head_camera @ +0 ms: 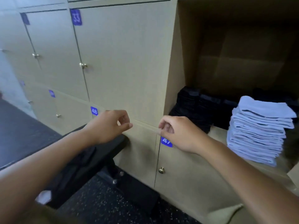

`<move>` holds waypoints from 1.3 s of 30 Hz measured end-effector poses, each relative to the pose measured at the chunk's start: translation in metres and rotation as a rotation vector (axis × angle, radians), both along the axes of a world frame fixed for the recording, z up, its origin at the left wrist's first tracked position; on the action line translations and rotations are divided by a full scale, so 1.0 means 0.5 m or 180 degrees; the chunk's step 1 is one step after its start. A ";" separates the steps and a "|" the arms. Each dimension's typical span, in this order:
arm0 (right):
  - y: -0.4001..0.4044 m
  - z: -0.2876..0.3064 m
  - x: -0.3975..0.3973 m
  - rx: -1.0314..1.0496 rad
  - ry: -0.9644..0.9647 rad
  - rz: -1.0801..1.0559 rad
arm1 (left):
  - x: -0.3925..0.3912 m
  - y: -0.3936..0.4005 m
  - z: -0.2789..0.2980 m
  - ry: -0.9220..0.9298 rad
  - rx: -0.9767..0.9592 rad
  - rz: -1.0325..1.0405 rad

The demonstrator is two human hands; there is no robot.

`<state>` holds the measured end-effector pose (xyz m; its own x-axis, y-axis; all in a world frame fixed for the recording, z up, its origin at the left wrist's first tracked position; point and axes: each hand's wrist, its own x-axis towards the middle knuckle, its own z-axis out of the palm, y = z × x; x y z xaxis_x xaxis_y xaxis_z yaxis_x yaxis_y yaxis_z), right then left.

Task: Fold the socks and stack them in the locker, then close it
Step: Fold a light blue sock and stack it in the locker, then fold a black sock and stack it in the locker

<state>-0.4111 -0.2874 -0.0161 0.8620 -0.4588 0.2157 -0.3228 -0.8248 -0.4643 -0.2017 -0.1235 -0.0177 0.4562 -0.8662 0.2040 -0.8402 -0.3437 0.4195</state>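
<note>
Beige locker doors fill the wall ahead, tagged 33 [76, 17], 48 [94, 111] and 47 [166, 141], each with a brass knob. Speckled dark floor [103, 201] below; black stool [90, 159] under your left arm.

Open locker [181, 62], upper right: stack of folded light-blue socks [257, 135] near its front edge, black pile [194, 107] behind and to the left, touching the side wall.

Your left hand [108, 125]: held out before door 48, fingers loosely curled, thumb near forefinger, nothing in them.

Your right hand [176, 133]: over tag 47, just left of the open locker, fingers curled in, empty. Hands near each other, apart.
</note>
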 end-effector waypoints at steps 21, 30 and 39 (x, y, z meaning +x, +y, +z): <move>0.139 -0.035 0.192 -0.0005 0.0341 0.0694 | 0.270 0.233 -0.109 0.0547 0.0575 0.1079; 0.150 -0.075 0.215 -0.0032 0.0669 0.0811 | 0.257 0.182 -0.208 0.0179 0.2166 0.0531; 0.158 -0.091 0.227 0.0000 0.0848 0.0854 | 0.225 0.161 -0.240 -0.0312 0.2075 0.0429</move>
